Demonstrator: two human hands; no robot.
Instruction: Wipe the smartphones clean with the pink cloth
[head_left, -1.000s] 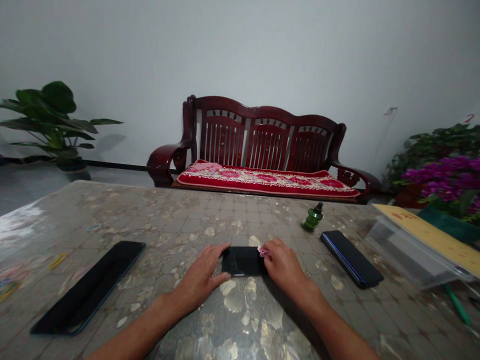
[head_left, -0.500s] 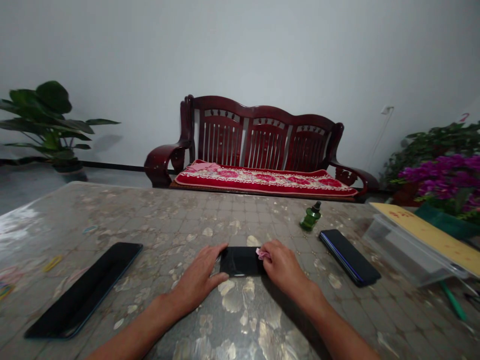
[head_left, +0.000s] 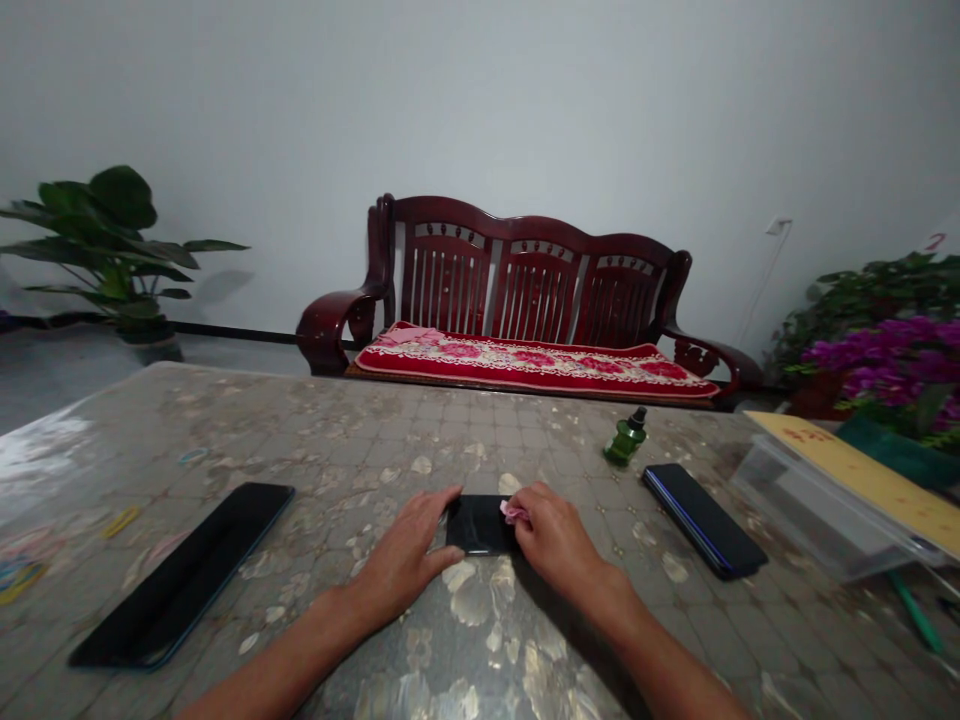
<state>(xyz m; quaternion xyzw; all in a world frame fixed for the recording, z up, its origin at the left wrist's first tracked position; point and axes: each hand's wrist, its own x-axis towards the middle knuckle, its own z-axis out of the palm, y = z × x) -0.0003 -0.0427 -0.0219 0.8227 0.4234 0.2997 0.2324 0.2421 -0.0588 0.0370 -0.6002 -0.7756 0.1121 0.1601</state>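
Observation:
A black smartphone [head_left: 478,526] lies flat on the patterned tabletop in front of me, its dark screen facing up. My left hand [head_left: 417,535] grips its left end, thumb at the near edge and fingers at the far edge. Bunched in the closed fingers of my right hand [head_left: 553,532] is a small pink cloth [head_left: 513,513], pressed against the right part of the screen. That hand covers the phone's right end.
A black tablet [head_left: 187,575] lies at left, near several coloured bands [head_left: 120,522]. To the right are a green spray bottle [head_left: 625,437], a stack of dark phones [head_left: 705,520] and a clear plastic box [head_left: 810,510] under a yellow board [head_left: 855,470]. Beyond the table stands a wooden bench [head_left: 525,270].
My right hand has slid left across the screen with the pink cloth. My left hand keeps its grip on the phone. The whole view has shifted slightly.

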